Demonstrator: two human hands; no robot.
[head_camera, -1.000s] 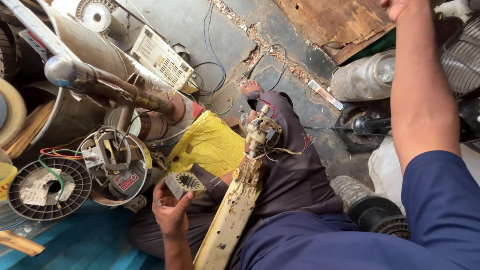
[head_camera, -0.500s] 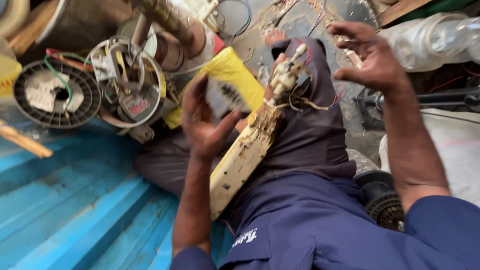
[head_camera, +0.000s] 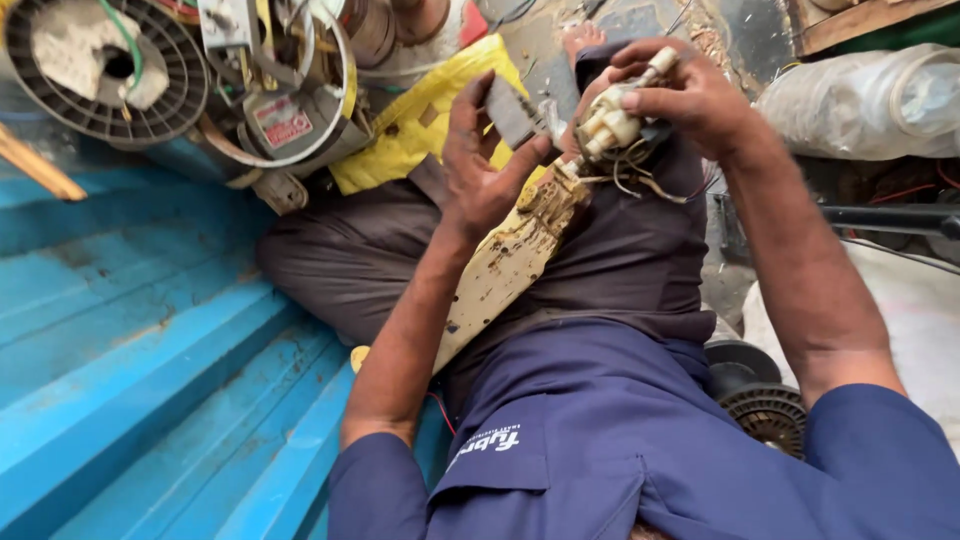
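A long, dirty cream-coloured fan stand piece (head_camera: 505, 265) lies along my lap, its top end bearing a white switch block (head_camera: 612, 122) with loose wires. My left hand (head_camera: 478, 165) holds a small grey metal part (head_camera: 512, 110) up beside that end. My right hand (head_camera: 680, 95) grips the white switch block from above, fingers wrapped around it. I sit cross-legged in dark trousers and a blue shirt.
A blue painted metal sheet (head_camera: 140, 340) lies to my left. At the top left are a round fan grille (head_camera: 100, 70), a motor housing with wires (head_camera: 285, 95) and a yellow cloth (head_camera: 420, 115). A clear plastic bundle (head_camera: 860, 100) and black fan motor (head_camera: 765, 400) sit at right.
My view has dropped and closed in on my lap. My left hand has lifted the grey part to the stand's end. My right hand came down from above and took hold of the switch block.
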